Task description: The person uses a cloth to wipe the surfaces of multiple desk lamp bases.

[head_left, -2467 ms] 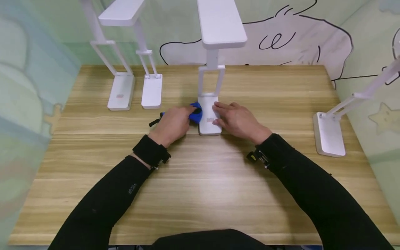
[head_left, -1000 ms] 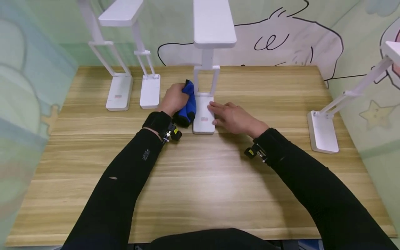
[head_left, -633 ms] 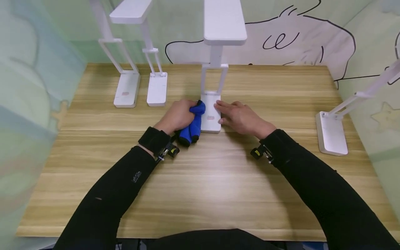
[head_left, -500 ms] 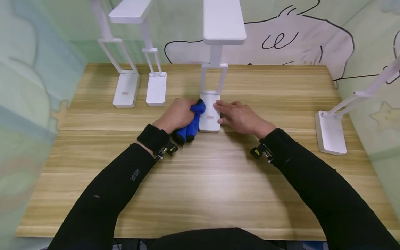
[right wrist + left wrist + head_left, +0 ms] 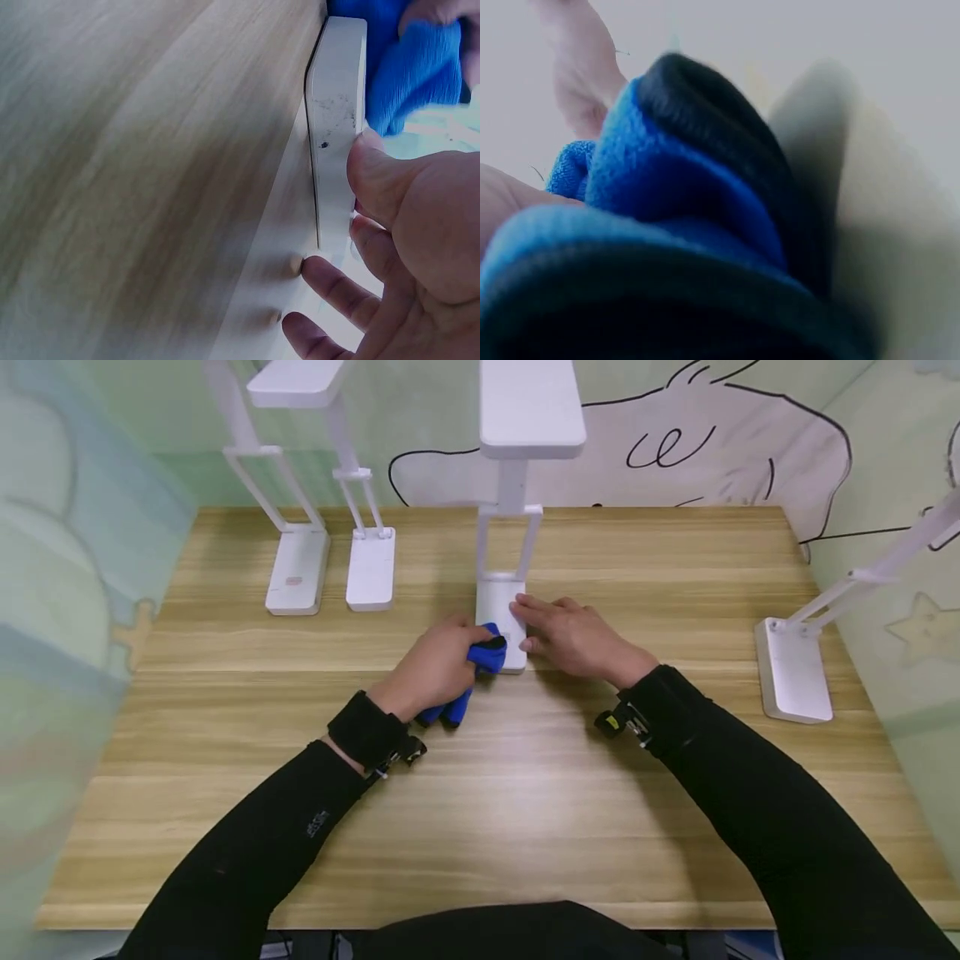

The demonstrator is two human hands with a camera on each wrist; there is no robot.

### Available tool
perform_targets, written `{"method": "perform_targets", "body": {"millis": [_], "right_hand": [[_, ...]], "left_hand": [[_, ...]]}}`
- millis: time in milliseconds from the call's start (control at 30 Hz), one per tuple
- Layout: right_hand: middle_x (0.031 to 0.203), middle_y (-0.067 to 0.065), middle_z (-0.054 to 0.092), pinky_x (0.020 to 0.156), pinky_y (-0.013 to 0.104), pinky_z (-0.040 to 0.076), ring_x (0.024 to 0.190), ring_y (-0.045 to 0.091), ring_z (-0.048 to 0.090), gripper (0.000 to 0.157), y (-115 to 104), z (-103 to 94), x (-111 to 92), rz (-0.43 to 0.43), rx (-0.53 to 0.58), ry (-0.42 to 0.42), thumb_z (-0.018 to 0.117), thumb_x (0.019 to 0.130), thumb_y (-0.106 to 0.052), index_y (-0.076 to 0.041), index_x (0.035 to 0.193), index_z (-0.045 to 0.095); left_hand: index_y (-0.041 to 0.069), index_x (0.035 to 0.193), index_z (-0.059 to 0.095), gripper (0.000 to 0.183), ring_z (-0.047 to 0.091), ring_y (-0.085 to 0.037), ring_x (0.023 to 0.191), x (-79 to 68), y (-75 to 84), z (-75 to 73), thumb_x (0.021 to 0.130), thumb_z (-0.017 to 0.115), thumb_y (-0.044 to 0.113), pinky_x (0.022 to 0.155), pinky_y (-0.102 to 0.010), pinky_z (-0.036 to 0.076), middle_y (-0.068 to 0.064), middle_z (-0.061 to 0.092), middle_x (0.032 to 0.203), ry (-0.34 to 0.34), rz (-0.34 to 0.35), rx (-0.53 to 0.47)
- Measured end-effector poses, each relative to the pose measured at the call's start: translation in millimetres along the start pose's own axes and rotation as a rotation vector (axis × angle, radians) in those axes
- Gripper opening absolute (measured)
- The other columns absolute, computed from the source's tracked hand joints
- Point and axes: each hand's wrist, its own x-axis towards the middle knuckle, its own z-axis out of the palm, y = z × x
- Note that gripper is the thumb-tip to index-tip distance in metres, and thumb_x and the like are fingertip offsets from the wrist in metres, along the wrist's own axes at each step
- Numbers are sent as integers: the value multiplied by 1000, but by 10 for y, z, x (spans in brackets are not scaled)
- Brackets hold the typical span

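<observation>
A white desk lamp (image 5: 512, 477) stands upright mid-table on a flat base (image 5: 492, 602). My left hand (image 5: 438, 664) grips a blue cloth (image 5: 489, 658) with black edging. The cloth lies over the front left corner of that base, and its loose ends hang below my hand. Filling the left wrist view is the folded fuzzy cloth (image 5: 615, 169). My right hand (image 5: 581, 639) rests on the base's right side, fingers extended, two fingertips on its top. In the right wrist view the thumb touches the edge of the base (image 5: 334, 135), which has dark smudges on its side.
Two more white lamps stand at the back left, one base (image 5: 297, 572) beside the other base (image 5: 371, 568). A further lamp base (image 5: 793, 672) is near the right edge of the wooden table (image 5: 525, 810). A printed wall covering (image 5: 427, 481) rises behind.
My left hand has come forward from beside the rear of the base to its front left corner, bringing the cloth onto it. My right hand has stayed at the base.
</observation>
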Motion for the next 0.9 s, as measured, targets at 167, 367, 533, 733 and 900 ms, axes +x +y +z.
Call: {"method": "perform_targets", "body": {"millis": [167, 367, 533, 733, 900], "right_hand": [[160, 4, 24, 97, 67, 35, 130, 46, 37, 62, -2, 1, 22, 0, 16, -5, 53, 99, -37, -16, 152, 30], [160, 2, 23, 96, 67, 36, 130, 46, 36, 62, 11, -1, 15, 4, 16, -6, 53, 98, -39, -18, 152, 30], [161, 1, 22, 95, 66, 36, 130, 47, 36, 66, -23, -1, 33, 16, 0, -10, 55, 97, -42, -20, 152, 29], [161, 2, 20, 96, 66, 37, 132, 46, 34, 70, -10, -12, 39, 19, -34, -24, 58, 95, -44, -19, 153, 27], [161, 5, 20, 96, 69, 35, 133, 48, 33, 75, -1, -41, 15, 10, 13, -41, 61, 92, -46, -16, 153, 28]], "left_hand": [[11, 120, 69, 38, 52, -26, 102, -215, 94, 154, 84, 61, 0, 89, -37, 48, -13, 56, 118, 35, 152, 156], [17, 112, 74, 24, 45, -24, 85, -347, 161, 314, 91, 64, 12, 67, -29, 50, -8, 61, 108, 68, 276, 390], [17, 114, 73, 31, 47, -22, 85, -416, 41, 248, 88, 61, 6, 69, -30, 50, -6, 63, 108, 77, 213, 371], [7, 120, 68, 39, 58, -25, 86, -355, -256, -17, 83, 56, 2, 74, -35, 52, -14, 67, 106, 99, 35, 245], [4, 133, 56, 45, 62, -25, 89, -64, -343, -143, 89, 54, 12, 76, -38, 54, -17, 65, 120, 94, -115, 48]]}}
